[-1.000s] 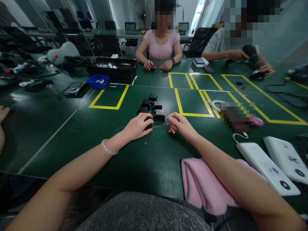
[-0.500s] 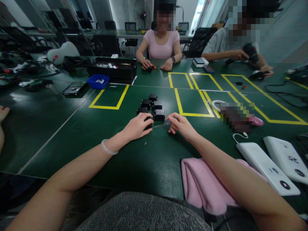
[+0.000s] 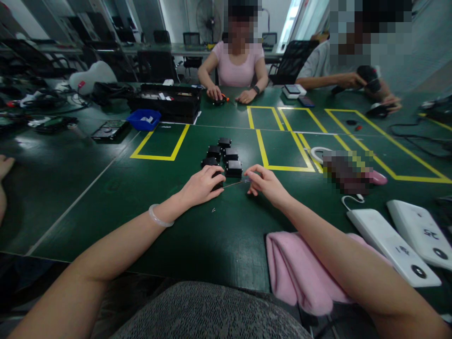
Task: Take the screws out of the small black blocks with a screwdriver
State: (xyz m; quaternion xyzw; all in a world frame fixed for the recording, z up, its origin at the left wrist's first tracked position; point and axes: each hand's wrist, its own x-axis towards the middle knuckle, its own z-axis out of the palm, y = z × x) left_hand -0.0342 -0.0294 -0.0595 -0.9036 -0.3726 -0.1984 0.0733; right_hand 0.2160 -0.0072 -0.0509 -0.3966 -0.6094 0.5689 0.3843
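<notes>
My left hand (image 3: 204, 185) is closed over a small black box-shaped part (image 3: 218, 183) on the table, mostly hidden under the fingers. My right hand (image 3: 263, 183) pinches the clear handle of a thin screwdriver (image 3: 235, 183). Its shaft points left, with the tip at the side of the part under my left hand. Just beyond my hands stand several similar black boxes, among them a near one (image 3: 233, 168) and a far one (image 3: 224, 142). Two or so tiny screws (image 3: 213, 210) lie on the green table in front of my left hand.
A pink cloth (image 3: 296, 268) lies under my right forearm. White power banks (image 3: 393, 247) are at the right. A blue tray (image 3: 144, 120) and a black bin (image 3: 165, 103) stand back left. Two people sit across the table; another person's hand (image 3: 5, 165) shows at far left.
My hands, the screwdriver and the black boxes hold nearly the same place. Across the table, the hands of the person in pink have shifted slightly.
</notes>
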